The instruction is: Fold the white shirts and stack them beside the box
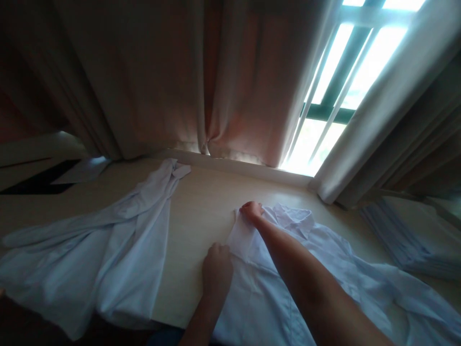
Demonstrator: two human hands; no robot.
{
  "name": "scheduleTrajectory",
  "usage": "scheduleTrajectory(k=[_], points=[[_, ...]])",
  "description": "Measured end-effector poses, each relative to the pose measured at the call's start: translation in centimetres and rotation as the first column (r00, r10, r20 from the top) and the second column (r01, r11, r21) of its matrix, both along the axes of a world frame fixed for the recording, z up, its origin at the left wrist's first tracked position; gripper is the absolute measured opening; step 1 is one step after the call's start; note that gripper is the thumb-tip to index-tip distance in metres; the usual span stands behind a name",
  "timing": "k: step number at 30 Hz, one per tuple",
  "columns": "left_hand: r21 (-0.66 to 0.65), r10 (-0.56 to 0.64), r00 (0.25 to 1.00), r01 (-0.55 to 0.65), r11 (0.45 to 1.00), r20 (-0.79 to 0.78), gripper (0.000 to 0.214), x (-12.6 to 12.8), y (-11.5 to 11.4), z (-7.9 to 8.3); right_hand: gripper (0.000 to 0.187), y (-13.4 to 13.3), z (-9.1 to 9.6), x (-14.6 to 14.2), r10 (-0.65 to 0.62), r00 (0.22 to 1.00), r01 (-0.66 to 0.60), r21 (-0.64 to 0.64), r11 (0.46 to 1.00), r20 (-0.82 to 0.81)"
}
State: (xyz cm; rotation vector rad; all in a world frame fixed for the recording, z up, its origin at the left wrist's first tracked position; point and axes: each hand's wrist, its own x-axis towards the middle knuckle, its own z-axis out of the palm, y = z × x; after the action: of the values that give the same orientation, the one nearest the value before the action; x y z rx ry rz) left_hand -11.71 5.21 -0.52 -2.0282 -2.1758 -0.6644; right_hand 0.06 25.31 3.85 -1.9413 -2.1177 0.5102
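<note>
A white collared shirt lies spread on the pale table, its collar toward the window side and a sleeve stretched out to the right. My right hand reaches across to the shoulder area left of the collar, its fingers closed on the cloth. Lower down, my left hand is closed at the shirt's left edge; the fingertips are partly hidden. The cloth between both hands lies fairly flat.
Another white shirt lies gathered on the left, hanging over the table's front edge. A stack of folded white shirts sits at right. Curtains and a window stand behind the table. A dark flat item lies far left.
</note>
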Motion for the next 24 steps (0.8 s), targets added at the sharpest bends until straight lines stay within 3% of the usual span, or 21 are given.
scheduleTrajectory(k=[3, 5, 8, 9, 12, 15, 17, 21, 24], points=[[0.013, 0.0, 1.0, 0.0, 1.0, -0.011, 0.022, 0.0, -0.2, -0.1, 0.032, -1.7, 0.7, 0.2, -0.004, 1.0, 0.005, 0.022, 1.0, -0.024], [0.072, -0.017, 1.0, 0.017, 0.997, -0.001, 0.024, 0.0, -0.2, -0.2, 0.04, -4.4, 1.2, 1.5, 0.056, 0.997, -0.049, 0.134, 0.99, -0.051], [0.177, -0.126, 0.992, 0.124, 0.976, -0.001, 0.03, 0.1, -0.2, -0.1, 0.041, -10.3, 1.2, 6.0, 0.196, 0.98, -0.169, 0.347, 0.922, -0.041], [0.189, -0.178, 0.984, 0.178, 0.966, -0.014, 0.031, 0.3, -0.1, -0.1, 0.041, -12.5, 0.9, 8.2, 0.189, 0.982, -0.167, 0.375, 0.912, -0.023], [0.151, -0.282, 0.957, 0.289, 0.946, -0.063, 0.035, 0.9, 0.2, 0.0, 0.041, -18.3, -0.5, 16.4, -0.076, 0.997, 0.064, 0.391, 0.918, 0.014], [0.107, -0.268, 0.959, 0.277, 0.955, -0.095, 0.038, 1.4, 0.5, -0.1, 0.045, -21.9, -2.2, 24.8, -0.413, 0.91, 0.366, 0.375, 0.852, 0.05], [0.094, -0.243, 0.964, 0.254, 0.963, -0.111, 0.039, 1.6, 0.7, -0.3, 0.045, -22.8, -3.0, 29.3, -0.541, 0.839, 0.501, 0.302, 0.811, 0.064], [0.081, -0.227, 0.963, 0.241, 0.967, -0.145, 0.04, 1.7, 0.9, -0.4, 0.036, -22.2, -3.1, 33.7, -0.6, 0.8, 0.599, 0.077, 0.797, -0.002], [0.08, -0.211, 0.964, 0.226, 0.971, -0.164, 0.041, 1.8, 0.9, -0.3, 0.034, -21.3, -2.2, 34.0, -0.589, 0.806, 0.591, 0.092, 0.801, -0.052]])
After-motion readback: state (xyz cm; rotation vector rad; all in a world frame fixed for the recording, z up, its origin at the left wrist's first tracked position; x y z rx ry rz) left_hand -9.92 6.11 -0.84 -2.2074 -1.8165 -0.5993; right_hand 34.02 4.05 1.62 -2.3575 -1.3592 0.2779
